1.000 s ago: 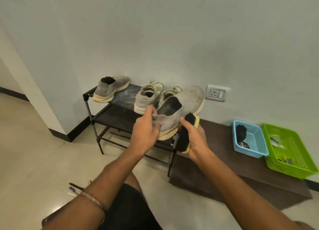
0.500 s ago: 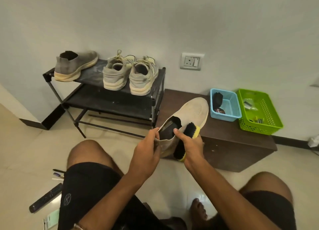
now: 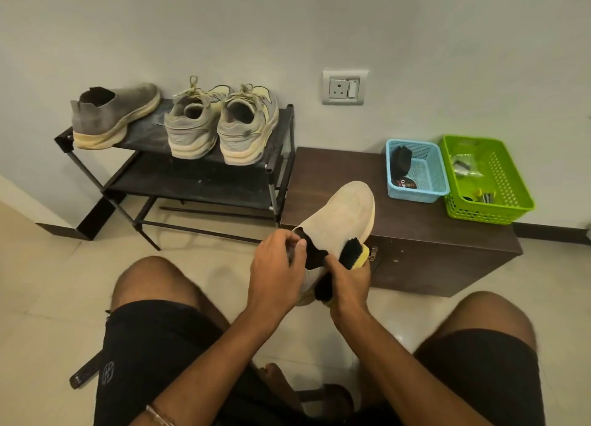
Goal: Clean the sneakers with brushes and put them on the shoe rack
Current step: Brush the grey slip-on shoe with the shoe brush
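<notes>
Seated, we pinch the slip-on sneaker (image 3: 339, 221) by its collar with our left hand (image 3: 276, 270), its toe pointing away toward the cabinet (image 3: 415, 233); our right hand (image 3: 347, 281) curls around the brush (image 3: 347, 261), bristles against the sneaker's right flank. Beyond, three shoes sit on the shoe rack (image 3: 204, 182).

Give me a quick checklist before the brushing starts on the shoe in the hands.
1. Shoe held firm: ok, the left hand grips the slip-on at its collar.
2. Brush in hand: ok, the right hand holds the brush with bristles against the slip-on's side.
3. Bristles clean: cannot tell.
4. Room on the rack: ok, a gap on the top shelf lies between the grey shoe and the laced pair, and the lower shelf is bare.
5. Slip-on's sole condition: cannot tell, mostly hidden.
</notes>
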